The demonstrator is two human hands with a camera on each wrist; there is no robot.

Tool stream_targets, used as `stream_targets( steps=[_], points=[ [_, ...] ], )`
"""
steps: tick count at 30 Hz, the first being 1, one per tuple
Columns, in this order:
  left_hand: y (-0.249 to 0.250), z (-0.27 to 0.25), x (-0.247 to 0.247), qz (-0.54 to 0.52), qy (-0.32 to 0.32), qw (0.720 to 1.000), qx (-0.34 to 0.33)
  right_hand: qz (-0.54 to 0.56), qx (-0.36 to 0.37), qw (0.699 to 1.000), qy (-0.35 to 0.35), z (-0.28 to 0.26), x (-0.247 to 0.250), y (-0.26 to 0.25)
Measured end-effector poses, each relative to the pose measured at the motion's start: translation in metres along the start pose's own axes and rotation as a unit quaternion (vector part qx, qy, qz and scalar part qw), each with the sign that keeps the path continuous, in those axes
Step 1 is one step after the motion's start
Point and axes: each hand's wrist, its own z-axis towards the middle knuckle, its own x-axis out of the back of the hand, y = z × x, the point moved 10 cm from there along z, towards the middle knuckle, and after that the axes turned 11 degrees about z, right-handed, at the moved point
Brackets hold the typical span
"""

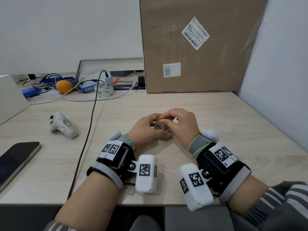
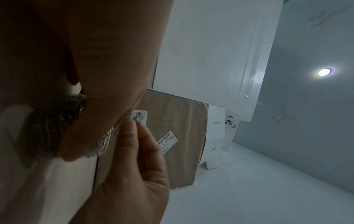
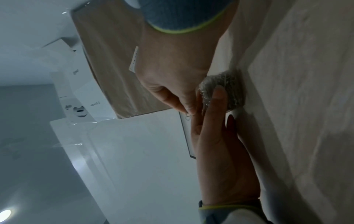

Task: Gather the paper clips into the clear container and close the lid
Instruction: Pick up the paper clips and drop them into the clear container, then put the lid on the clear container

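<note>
A small round clear container [image 1: 161,127] packed with silver paper clips sits on the pale wooden table [image 1: 216,164] between both hands. My left hand [image 1: 150,129] grips it from the left, thumb at the near side, fingers curled round the far side. My right hand [image 1: 164,117] pinches a single paper clip [image 2: 137,119] just above the container's mouth. In the right wrist view the container [image 3: 229,89] rests on the table with the clip [image 3: 188,116] at its rim. The clear lid [image 1: 222,126] lies flat on the table, to the right of my right hand.
A large cardboard box [image 1: 191,47] stands behind the hands. To the left lie a white controller [image 1: 64,125], a black cable [image 1: 90,130] and a phone [image 1: 16,157]. Cables, an orange [image 1: 63,86] and small devices crowd the far left.
</note>
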Motion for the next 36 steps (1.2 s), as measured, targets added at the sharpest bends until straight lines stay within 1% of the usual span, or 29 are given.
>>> stream_targets(
  steps=[3, 7, 8, 10, 11, 12, 14, 16, 19, 21, 23, 28, 33, 36],
  points=[
    [0.002, 0.000, 0.001, -0.002, 0.002, 1.000, -0.004, -0.040, -0.006, 0.999, -0.008, 0.000, 0.000, 0.009],
    [-0.004, 0.001, 0.004, -0.010, 0.019, 1.000, 0.008, -0.066, 0.016, 0.998, 0.000, 0.002, 0.003, 0.007],
    [-0.006, 0.001, 0.005, -0.012, 0.025, 1.000, 0.012, -0.087, 0.019, 0.996, 0.017, 0.003, 0.008, 0.008],
    [-0.010, 0.001, 0.009, -0.020, 0.042, 0.999, 0.024, -0.154, 0.001, 0.985, 0.078, 0.004, 0.029, 0.011],
    [-0.012, 0.000, 0.011, -0.025, 0.053, 0.998, 0.030, -0.199, -0.029, 0.973, 0.109, 0.004, 0.043, 0.016],
    [-0.013, 0.000, 0.013, -0.028, 0.062, 0.997, 0.033, -0.250, -0.076, 0.957, 0.127, 0.003, 0.057, 0.025],
    [-0.014, 0.000, 0.015, -0.035, 0.075, 0.996, 0.038, -0.340, -0.194, 0.913, 0.115, -0.005, 0.078, 0.048],
    [-0.015, 0.000, 0.017, -0.047, 0.086, 0.994, 0.043, -0.373, -0.290, 0.877, 0.084, -0.015, 0.090, 0.070],
    [-0.016, 0.000, 0.021, -0.057, 0.099, 0.993, 0.043, -0.368, -0.379, 0.848, 0.042, -0.027, 0.093, 0.093],
    [-0.018, -0.001, 0.022, -0.074, 0.100, 0.991, 0.047, -0.380, -0.396, 0.836, 0.011, -0.028, 0.091, 0.098],
    [-0.018, -0.002, 0.021, -0.089, 0.098, 0.990, 0.052, -0.392, -0.385, 0.835, -0.005, -0.026, 0.088, 0.097],
    [-0.017, -0.002, 0.020, -0.090, 0.093, 0.990, 0.048, -0.371, -0.350, 0.860, 0.006, -0.021, 0.082, 0.088],
    [-0.017, -0.003, 0.013, -0.115, 0.071, 0.989, 0.056, -0.324, -0.307, 0.894, 0.032, -0.017, 0.079, 0.078],
    [-0.015, -0.003, 0.008, -0.110, 0.052, 0.991, 0.056, -0.262, -0.258, 0.927, 0.067, -0.012, 0.078, 0.071]
  ],
)
